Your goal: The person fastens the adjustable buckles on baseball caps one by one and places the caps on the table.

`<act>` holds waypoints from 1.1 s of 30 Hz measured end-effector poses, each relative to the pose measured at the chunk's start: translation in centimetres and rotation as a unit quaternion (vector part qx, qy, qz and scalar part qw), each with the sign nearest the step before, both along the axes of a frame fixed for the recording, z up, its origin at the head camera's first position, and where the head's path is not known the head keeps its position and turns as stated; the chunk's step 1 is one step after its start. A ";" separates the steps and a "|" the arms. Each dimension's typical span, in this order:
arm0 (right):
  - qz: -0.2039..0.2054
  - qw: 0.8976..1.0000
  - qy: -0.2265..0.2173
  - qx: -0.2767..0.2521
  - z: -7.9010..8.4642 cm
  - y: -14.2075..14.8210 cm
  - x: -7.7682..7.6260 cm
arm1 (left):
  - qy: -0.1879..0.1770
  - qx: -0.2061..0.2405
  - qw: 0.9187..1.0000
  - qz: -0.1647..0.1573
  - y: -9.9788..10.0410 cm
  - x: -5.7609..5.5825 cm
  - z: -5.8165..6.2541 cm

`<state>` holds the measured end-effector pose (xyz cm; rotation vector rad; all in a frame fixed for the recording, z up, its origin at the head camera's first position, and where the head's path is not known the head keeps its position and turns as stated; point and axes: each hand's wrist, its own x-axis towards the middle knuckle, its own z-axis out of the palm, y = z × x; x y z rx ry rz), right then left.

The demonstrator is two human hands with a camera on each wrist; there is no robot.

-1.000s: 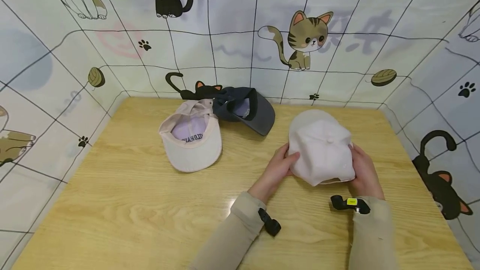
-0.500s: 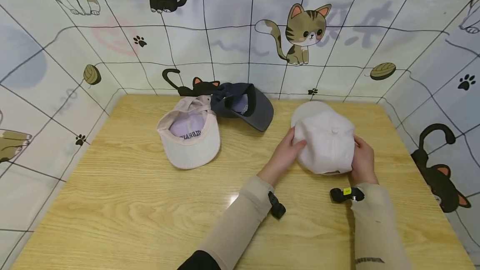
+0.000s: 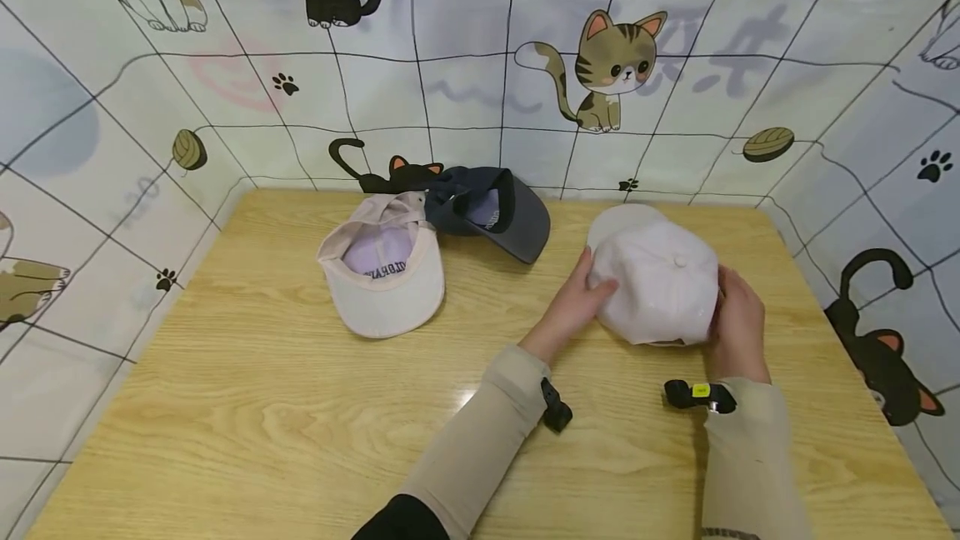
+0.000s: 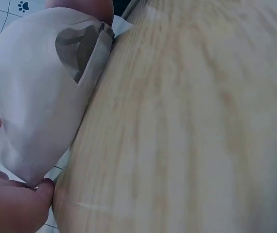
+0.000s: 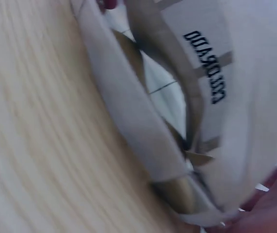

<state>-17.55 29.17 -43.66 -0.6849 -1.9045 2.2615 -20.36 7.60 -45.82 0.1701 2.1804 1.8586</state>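
A white baseball cap (image 3: 660, 282) sits crown up at the right of the table, its brim facing the wall. My left hand (image 3: 576, 307) grips its left edge, thumb over the fabric and fingers at the rim. On the other side, my right hand (image 3: 738, 323) holds the right edge, with most of its fingers hidden. The left wrist view shows the arched back opening of the cap (image 4: 31, 87) and the left hand (image 4: 12, 204) pinching its lower edge. Through that opening in the right wrist view, dark lettering appears inside the cap (image 5: 260, 107), near the right hand's fingers (image 5: 269, 208).
A pale cap (image 3: 386, 273) lies upside down left of centre, its lilac lining showing. Against it at the back rests a dark grey cap (image 3: 491, 215), tipped on its side. A cat-printed sheet (image 3: 465, 90) lines the back and sides of the wooden table (image 3: 262, 407).
Both hands have shifted the white cap a little to the right and away toward the wall. The other two caps lie as before; the head view has tilted slightly.
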 end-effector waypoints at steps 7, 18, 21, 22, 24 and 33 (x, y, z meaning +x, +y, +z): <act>0.006 0.992 -0.012 0.123 1.9 -0.2 2.2 | -0.006 0.011 1.000 0.002 -1.2 0.2 0.2; -0.056 0.975 0.073 0.203 8.0 -4.4 3.8 | -0.043 0.052 0.997 0.045 -5.0 1.3 1.6; -0.054 0.968 0.097 0.225 9.0 -5.9 4.0 | -0.038 0.049 0.996 0.066 -6.1 1.8 1.8; -0.051 0.964 0.105 0.238 9.2 -6.5 4.1 | -0.037 0.050 0.995 0.076 -6.5 1.9 1.8; -0.042 0.958 0.127 0.254 9.5 -7.7 4.0 | -0.043 0.064 0.992 0.096 -7.1 2.2 1.8; 0.070 0.940 0.230 0.243 8.9 -13.4 3.5 | -0.084 0.127 0.978 0.145 -9.6 2.9 1.2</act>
